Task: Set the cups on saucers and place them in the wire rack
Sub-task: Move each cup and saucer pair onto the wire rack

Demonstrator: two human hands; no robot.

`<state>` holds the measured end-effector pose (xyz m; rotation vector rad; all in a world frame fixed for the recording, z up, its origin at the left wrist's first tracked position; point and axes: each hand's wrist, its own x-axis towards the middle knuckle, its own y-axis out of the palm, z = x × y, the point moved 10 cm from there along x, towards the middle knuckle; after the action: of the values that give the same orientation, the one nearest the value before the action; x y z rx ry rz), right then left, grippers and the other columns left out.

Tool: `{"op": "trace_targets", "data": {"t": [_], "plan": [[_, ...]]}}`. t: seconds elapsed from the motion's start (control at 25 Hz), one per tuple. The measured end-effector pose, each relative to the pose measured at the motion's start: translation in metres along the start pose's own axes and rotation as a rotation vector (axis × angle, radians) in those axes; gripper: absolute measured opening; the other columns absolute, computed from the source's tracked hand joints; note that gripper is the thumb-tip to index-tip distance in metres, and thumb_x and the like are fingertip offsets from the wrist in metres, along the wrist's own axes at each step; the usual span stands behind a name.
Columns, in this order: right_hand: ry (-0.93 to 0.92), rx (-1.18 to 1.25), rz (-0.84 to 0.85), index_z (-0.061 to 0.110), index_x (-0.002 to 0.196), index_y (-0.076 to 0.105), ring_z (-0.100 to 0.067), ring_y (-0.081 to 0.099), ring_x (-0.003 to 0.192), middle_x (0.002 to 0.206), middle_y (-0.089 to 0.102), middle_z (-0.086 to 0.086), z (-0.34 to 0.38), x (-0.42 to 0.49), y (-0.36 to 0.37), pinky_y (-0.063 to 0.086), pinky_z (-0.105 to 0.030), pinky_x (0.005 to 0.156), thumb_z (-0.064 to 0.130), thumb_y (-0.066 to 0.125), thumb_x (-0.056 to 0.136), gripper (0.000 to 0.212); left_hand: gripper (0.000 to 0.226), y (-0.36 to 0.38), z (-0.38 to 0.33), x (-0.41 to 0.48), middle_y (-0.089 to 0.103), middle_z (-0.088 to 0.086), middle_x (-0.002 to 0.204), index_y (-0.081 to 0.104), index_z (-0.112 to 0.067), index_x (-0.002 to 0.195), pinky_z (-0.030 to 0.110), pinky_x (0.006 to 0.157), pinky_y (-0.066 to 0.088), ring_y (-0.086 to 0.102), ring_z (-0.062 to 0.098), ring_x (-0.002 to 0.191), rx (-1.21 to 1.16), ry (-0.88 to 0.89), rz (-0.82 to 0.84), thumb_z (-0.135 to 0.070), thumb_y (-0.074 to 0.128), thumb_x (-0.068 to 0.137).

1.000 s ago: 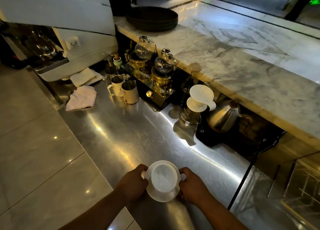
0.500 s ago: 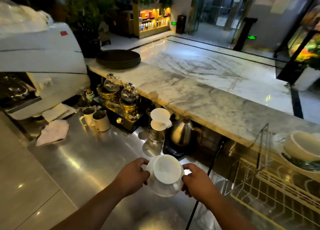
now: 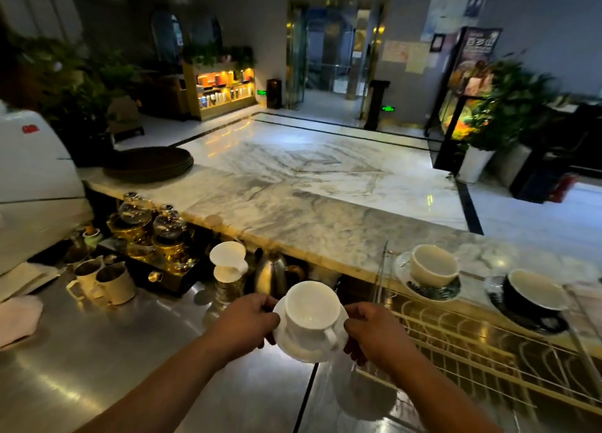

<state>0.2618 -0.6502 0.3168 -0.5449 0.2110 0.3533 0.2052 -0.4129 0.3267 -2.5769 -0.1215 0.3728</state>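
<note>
Gripping a white saucer (image 3: pixel 301 351) by its opposite edges at lower centre, the left hand (image 3: pixel 245 325) and right hand (image 3: pixel 374 330) are holding it, white cup (image 3: pixel 311 312) on top, above the steel counter (image 3: pixel 97 361), while the wire rack (image 3: pixel 488 351) is holding two more cups on saucers at far right.

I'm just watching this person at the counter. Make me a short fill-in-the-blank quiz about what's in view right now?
1. The white ceramic cup sits on a white ____, held by the left hand and right hand.
2. Its handle points ____ the person.
3. On the gold wire rack, the rightmost cup is ____ outside.

Missing words: saucer; toward; black
</note>
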Motion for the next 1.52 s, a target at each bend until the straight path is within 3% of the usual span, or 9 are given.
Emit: {"op": "trace_targets", "data": {"t": [0.24,0.52,0.6,0.72,0.88,1.16,1.32,1.52], "plan": [[0.041,0.109,-0.115,0.019,0.095,0.074,-0.025,0.068,0.049,0.061,0.074,-0.015,-0.022,-0.029,-0.076,0.054,-0.032,0.045,0.008,0.056,0.085,0.023,0.021,0.049,-0.066,0.009,0.076,-0.002,0.067,0.073,-0.023,0.098,0.019,0.042,0.046,0.066,0.005,0.049,-0.024,0.048,0.064,-0.011,0.06,0.085],[0.128,0.112,-0.23,0.019,0.103,0.071,-0.021,0.07,0.049,0.063,0.076,-0.01,-0.061,-0.066,-0.145,0.056,-0.031,0.047,0.008,0.057,0.09,0.022,0.022,0.119,-0.111,0.016,0.077,0.012,0.082,0.073,-0.013,0.099,0.023,0.045,0.053,0.077,0.02,0.063,-0.088,0.042,0.166,-0.001,0.059,0.086],[0.153,0.123,-0.254,0.017,0.105,0.071,-0.022,0.069,0.05,0.065,0.076,-0.013,-0.075,-0.075,-0.164,0.057,-0.034,0.049,0.007,0.057,0.091,0.022,0.022,0.142,-0.122,0.018,0.076,0.017,0.092,0.073,-0.011,0.098,0.036,0.056,0.063,0.078,0.027,0.072,-0.129,0.032,0.204,-0.001,0.059,0.084],[0.205,0.118,-0.278,0.019,0.106,0.072,-0.018,0.069,0.05,0.065,0.077,-0.01,-0.093,-0.084,-0.184,0.056,-0.03,0.048,0.008,0.057,0.093,0.023,0.027,0.166,-0.134,0.022,0.078,0.018,0.087,0.074,-0.013,0.097,0.056,0.072,0.064,0.078,0.034,0.076,-0.099,0.044,0.214,-0.01,0.061,0.073],[0.252,0.126,-0.311,0.017,0.111,0.07,-0.016,0.068,0.052,0.072,0.077,-0.012,-0.12,-0.098,-0.214,0.056,-0.029,0.049,0.01,0.06,0.094,0.021,0.032,0.207,-0.159,0.024,0.078,0.004,0.07,0.076,-0.021,0.095,0.032,0.053,0.06,0.077,0.023,0.064,-0.041,0.101,0.28,-0.017,0.059,0.069],[0.222,0.131,-0.337,0.017,0.104,0.068,-0.023,0.073,0.061,0.083,0.076,-0.017,-0.148,-0.105,-0.249,0.057,-0.03,0.05,0.008,0.058,0.097,0.015,0.027,0.258,-0.183,0.035,0.077,0.007,0.082,0.073,-0.021,0.101,0.024,0.05,0.053,0.075,0.014,0.06,0.045,0.128,0.33,-0.01,0.064,0.078],[0.231,0.127,-0.328,0.02,0.1,0.067,-0.014,0.071,0.055,0.086,0.075,-0.014,-0.16,-0.093,-0.259,0.052,-0.022,0.047,0.008,0.058,0.098,0.016,0.025,0.274,-0.187,0.046,0.078,0.002,0.081,0.07,-0.031,0.094,0.027,0.052,0.054,0.076,0.016,0.064,0.09,0.153,0.327,-0.017,0.064,0.074],[0.272,0.146,-0.315,0.02,0.111,0.066,-0.012,0.073,0.056,0.09,0.074,-0.012,-0.175,-0.075,-0.264,0.052,-0.019,0.046,0.006,0.058,0.097,0.021,0.024,0.288,-0.186,0.064,0.076,0.0,0.08,0.067,-0.031,0.094,0.023,0.049,0.054,0.076,0.013,0.06,0.098,0.144,0.316,-0.012,0.067,0.08]]}}
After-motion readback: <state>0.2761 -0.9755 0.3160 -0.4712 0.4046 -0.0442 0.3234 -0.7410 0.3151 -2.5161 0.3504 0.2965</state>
